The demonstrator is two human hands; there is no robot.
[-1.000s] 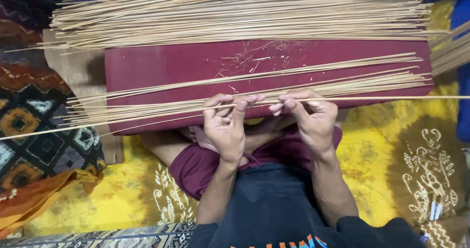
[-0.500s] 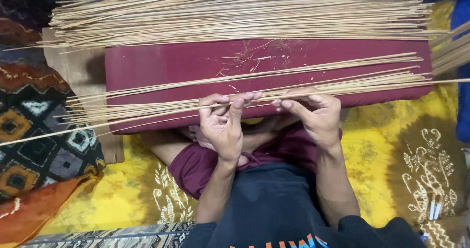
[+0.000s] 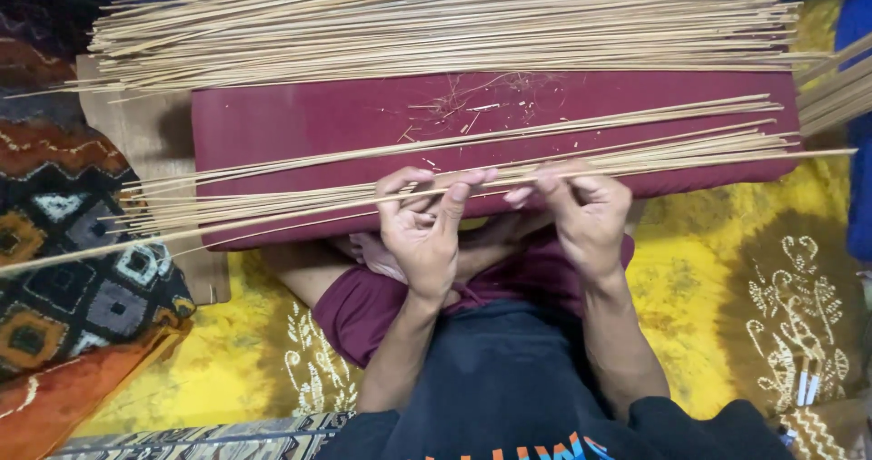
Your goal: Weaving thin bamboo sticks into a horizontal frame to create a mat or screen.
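Observation:
A dark red padded board lies across my lap. On its near edge rests a loose row of long thin bamboo sticks. My left hand pinches one long stick that reaches far out to the left. Close beside it, my right hand grips the same stick near its middle. Both hands sit at the board's near edge, fingertips almost touching.
A large heap of the same bamboo sticks lies along the board's far edge. More sticks poke in at the right. A yellow patterned cloth covers the floor, and a dark patterned textile lies at the left.
Both hands have shifted slightly along the stick, and my fingers have re-gripped it. The stick's left end has dipped a little lower.

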